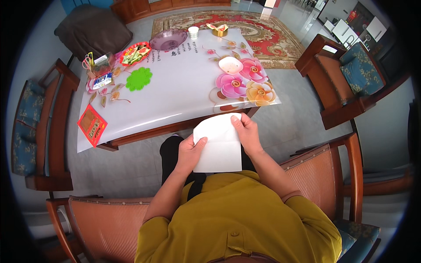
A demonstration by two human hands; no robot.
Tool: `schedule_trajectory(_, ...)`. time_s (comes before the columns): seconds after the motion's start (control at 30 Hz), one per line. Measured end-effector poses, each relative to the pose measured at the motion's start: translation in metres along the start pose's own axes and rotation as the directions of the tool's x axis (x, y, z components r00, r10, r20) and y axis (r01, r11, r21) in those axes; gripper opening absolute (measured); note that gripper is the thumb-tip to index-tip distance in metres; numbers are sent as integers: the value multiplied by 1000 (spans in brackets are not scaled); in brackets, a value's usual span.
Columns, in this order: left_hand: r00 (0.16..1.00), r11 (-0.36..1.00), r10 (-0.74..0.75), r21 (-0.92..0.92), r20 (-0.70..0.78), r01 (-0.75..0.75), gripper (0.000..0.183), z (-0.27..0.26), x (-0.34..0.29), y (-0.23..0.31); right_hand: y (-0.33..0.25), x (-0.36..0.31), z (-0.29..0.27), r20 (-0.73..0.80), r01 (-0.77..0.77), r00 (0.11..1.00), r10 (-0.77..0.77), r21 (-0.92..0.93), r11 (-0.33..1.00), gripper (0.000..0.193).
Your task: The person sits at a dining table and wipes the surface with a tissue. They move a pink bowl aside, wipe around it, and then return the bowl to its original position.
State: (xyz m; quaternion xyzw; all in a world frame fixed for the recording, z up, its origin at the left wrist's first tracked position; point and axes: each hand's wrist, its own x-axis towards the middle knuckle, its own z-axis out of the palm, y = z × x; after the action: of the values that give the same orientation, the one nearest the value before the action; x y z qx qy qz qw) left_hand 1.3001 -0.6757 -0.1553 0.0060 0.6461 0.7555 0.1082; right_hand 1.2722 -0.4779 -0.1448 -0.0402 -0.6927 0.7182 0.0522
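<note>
A white sheet of paper with a crease across it hangs over my lap, just in front of the table's near edge. My left hand grips its left side, thumb on top and fingers behind. Higher up, near the top right corner, my right hand pinches the sheet between its thumb and the fingers hidden behind. The paper's top edge curves, while its lower part lies flat. Whether it is one layer or several, I cannot tell.
The low table has a glossy floral cover. On it are a green scalloped mat, a red tray, a purple bowl, a white cup, a pale oval dish and a red packet. Wooden armchairs flank it.
</note>
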Motion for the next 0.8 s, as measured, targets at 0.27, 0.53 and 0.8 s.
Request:
schedule_trajectory(0.27, 998, 998, -53, -16, 19, 53, 25, 0, -3, 4, 4, 6, -4, -61, -50, 997, 51, 14, 999, 28)
schedule_trajectory(0.53, 990, 989, -55, -140, -130, 36, 26, 8, 9, 17, -24, -2, -4, 276, -402, 908, 315, 364, 841, 43)
schedule_trajectory(0.8, 992, 988, -43, -155, -117, 24, 22, -7, 9, 16, -15, -2, 4, 213, -265, 942, 259, -1, 964, 31)
